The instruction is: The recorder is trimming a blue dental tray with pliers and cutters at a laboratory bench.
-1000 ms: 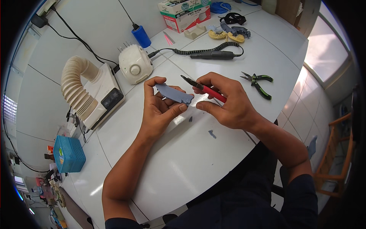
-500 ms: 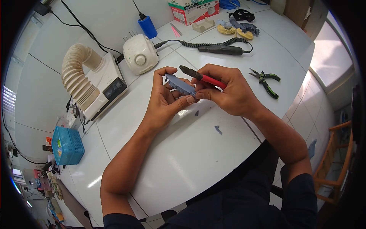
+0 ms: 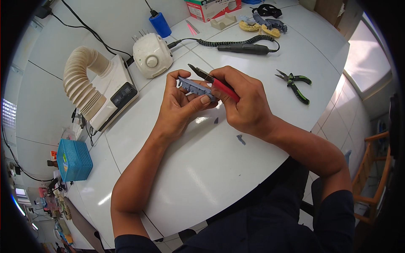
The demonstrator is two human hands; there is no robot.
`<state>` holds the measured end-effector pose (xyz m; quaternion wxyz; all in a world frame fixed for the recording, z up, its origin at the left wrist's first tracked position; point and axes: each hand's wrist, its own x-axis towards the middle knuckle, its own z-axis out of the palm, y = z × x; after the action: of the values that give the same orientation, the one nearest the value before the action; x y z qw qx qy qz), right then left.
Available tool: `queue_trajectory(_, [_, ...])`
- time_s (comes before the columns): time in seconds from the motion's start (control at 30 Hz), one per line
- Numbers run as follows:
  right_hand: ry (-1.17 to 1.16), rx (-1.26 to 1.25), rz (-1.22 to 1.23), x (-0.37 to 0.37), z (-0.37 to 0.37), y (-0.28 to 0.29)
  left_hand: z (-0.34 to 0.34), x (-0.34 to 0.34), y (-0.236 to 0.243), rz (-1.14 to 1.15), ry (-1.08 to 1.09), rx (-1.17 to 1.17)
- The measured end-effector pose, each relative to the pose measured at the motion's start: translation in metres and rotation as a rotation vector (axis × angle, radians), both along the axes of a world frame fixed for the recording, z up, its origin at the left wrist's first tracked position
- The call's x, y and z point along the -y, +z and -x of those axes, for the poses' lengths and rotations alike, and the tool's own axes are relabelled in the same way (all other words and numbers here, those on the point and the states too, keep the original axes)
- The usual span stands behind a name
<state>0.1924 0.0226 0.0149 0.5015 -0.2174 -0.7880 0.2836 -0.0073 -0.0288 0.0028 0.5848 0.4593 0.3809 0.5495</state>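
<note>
My left hand (image 3: pixel 177 107) holds a long blue-grey moulded piece (image 3: pixel 193 87) between fingers and thumb, its uneven, notched side showing. My right hand (image 3: pixel 249 101) grips red-handled cutters (image 3: pixel 221 86), their dark jaws (image 3: pixel 197 71) above the piece, apparently not touching it. Its thumb is near the right end of the piece. Small grey-blue scraps (image 3: pixel 241 139) lie on the white desktop (image 3: pixel 202 177) below my hands. Right of my right hand lie green-and-black pliers (image 3: pixel 301 93).
Behind my hands stand a white control box (image 3: pixel 152 59) with a corded black handpiece (image 3: pixel 242 49), yellow and grey dental models (image 3: pixel 257 26), a cardboard box (image 3: pixel 213 9) and a blue cylinder (image 3: pixel 160 25). An extractor (image 3: pixel 118 99) and blue basket (image 3: pixel 76 160) are left; a wooden chair (image 3: pixel 367 177) right.
The piece has turned from its flat face to its notched side. The cutters have moved left and tilted more steeply, and my right thumb has risen toward the handles.
</note>
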Motion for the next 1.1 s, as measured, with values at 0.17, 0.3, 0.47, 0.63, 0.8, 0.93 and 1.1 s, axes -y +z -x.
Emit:
queue_trajectory(0.17, [-0.086,-0.034,0.162,-0.007,-0.003,0.002,-0.004,0.003,0.001,-0.006,-0.040,-0.008])
queue_trajectory(0.3, [-0.092,-0.048,0.312,-0.015,-0.016,0.006,-0.003,0.001,-0.002,-0.074,-0.029,0.031])
queue_trajectory(0.47, [-0.106,0.173,0.348,-0.009,-0.034,0.003,-0.004,0.004,0.002,-0.037,0.008,0.057])
queue_trajectory(0.63, [-0.034,0.187,0.251,-0.008,-0.035,-0.005,-0.005,0.004,0.005,-0.013,0.053,0.095])
queue_trajectory(0.8, [-0.106,0.173,0.193,-0.008,-0.039,0.008,-0.004,0.002,0.000,-0.058,0.126,0.099])
queue_trajectory(0.93, [-0.209,0.340,0.003,0.013,-0.057,0.032,-0.008,0.003,-0.002,-0.109,0.152,0.013])
queue_trajectory(1.1, [-0.119,0.616,0.124,0.028,-0.065,0.045,-0.012,0.008,-0.003,-0.210,0.186,-0.144])
